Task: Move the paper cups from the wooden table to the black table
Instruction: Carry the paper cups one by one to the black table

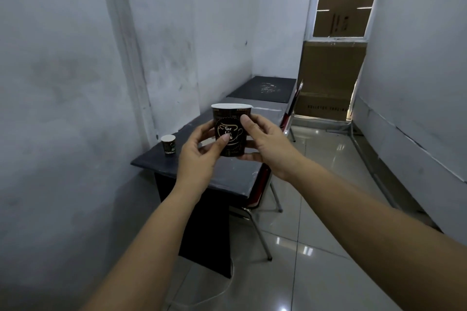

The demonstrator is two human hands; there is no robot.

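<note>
Head view: nearest are two bare forearms, reaching forward from the bottom corners and converging over the near end of the black table (227,179). Between them a dark paper cup (231,130) is held upright in the air above the tabletop, its long axis vertical, white-lined mouth up and the narrower base down; its printed side, a pale cup drawing with script lettering, faces the camera. The left hand (199,154) grips the cup's left side, thumb lying across the lower front of the print and fingers curled round behind. The right hand (267,144) holds the right side, thumb pressed on the upper front just under the rim, fingers wrapped under and behind near the base. Both wrists are roughly level, palms turned inward toward each other. The tabletop is matte, dark and scuffed with a worn pale edge, set on a solid black panel. On its far left corner by the wall stands a second paper cup (168,145), smaller in the picture, upright, mouth up, with "COFFEE" printed on it. A chair (260,199) with a red seat and metal legs is tucked under the table's right side. Beyond lie glossy floor tiles (316,222), a stained white wall (75,83) and stacked cardboard boxes (331,73).
</note>
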